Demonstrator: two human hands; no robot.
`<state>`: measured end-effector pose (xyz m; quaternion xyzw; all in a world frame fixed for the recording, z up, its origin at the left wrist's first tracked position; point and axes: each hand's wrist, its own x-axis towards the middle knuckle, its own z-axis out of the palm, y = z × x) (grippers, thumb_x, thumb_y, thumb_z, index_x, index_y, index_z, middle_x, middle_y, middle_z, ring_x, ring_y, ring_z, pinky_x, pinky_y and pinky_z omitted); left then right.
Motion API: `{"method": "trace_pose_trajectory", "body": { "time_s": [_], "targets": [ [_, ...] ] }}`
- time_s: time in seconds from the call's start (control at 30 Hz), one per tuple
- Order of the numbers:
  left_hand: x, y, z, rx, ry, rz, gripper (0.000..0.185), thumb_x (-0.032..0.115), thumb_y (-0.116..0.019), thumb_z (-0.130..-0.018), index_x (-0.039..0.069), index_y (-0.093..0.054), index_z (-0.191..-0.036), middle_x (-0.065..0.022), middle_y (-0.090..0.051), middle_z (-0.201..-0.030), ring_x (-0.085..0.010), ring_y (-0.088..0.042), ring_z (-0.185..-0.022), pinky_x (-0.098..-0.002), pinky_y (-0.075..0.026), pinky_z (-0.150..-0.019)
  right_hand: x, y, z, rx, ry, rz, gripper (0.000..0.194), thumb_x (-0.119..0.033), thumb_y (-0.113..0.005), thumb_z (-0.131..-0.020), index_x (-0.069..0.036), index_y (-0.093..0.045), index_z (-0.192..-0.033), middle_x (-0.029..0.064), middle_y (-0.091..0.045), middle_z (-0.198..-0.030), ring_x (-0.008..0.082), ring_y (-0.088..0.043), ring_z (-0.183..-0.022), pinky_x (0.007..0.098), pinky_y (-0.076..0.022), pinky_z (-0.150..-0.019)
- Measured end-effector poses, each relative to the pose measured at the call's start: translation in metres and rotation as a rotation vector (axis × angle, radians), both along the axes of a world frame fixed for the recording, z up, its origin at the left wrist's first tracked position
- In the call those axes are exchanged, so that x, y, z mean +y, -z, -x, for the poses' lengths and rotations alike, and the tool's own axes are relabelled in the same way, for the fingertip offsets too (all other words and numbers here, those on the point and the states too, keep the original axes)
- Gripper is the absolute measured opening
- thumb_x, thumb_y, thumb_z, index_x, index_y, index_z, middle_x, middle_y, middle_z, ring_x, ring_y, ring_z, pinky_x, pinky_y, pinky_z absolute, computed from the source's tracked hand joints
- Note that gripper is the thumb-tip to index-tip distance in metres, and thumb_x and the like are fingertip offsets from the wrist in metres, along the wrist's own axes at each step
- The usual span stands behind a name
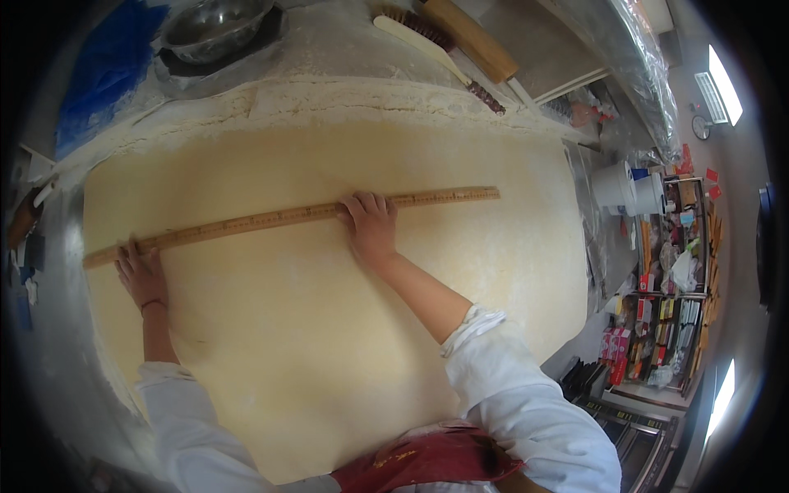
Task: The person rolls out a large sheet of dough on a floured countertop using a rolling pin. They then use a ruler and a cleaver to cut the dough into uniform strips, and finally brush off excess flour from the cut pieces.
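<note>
A broad sheet of pale yellow dough (259, 326) covers most of the worktop before me. Across it lies a long wooden ruler (246, 222), slanting up from the left edge of the sheet towards the right. My left hand (140, 274) rests on the ruler near its left end, fingers spread over it. Further right, my right hand (370, 225) lies on the ruler past its middle, fingertips over the wood and the wrist over the dough. Neither hand has its fingers visibly wrapped around the ruler.
Loose flour (296, 98) lines the far edge. Beyond it are a metal bowl (212, 31), blue plastic sheeting (114, 74), a bench brush (425, 46) and a rolling pin (471, 40). White buckets (613, 187) and a stocked shelf rack (672, 294) stand at the right.
</note>
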<state>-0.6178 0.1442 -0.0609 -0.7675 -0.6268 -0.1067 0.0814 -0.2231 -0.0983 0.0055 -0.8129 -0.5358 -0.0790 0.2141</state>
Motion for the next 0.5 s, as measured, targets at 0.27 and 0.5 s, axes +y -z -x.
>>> {"method": "trace_pose_trajectory", "body": {
  "time_s": [0.27,0.5],
  "targets": [
    [0.000,0.004,0.007,0.067,-0.007,0.016,0.061,0.049,-0.052,-0.087,0.020,-0.037,-0.138,-0.0178,-0.032,-0.143,-0.0411,-0.028,-0.131,-0.0517,-0.026,-0.106,0.000,-0.007,0.006,0.009,0.028,0.055,0.027,-0.021,-0.063,-0.078,-0.017,-0.058,-0.105,0.0043,-0.057,-0.105,0.0261,-0.051,-0.103,0.0458,-0.0350,-0.090],
    [-0.005,-0.007,-0.010,0.054,-0.053,0.042,0.063,0.050,-0.053,-0.086,0.019,-0.038,-0.138,-0.0177,-0.032,-0.143,-0.0395,-0.026,-0.132,-0.0503,-0.023,-0.108,0.004,-0.007,0.005,-0.024,0.052,0.116,0.025,-0.020,-0.062,-0.080,-0.018,-0.059,-0.104,0.0039,-0.057,-0.108,0.0256,-0.050,-0.106,0.0450,-0.0344,-0.092]
  ]
}}
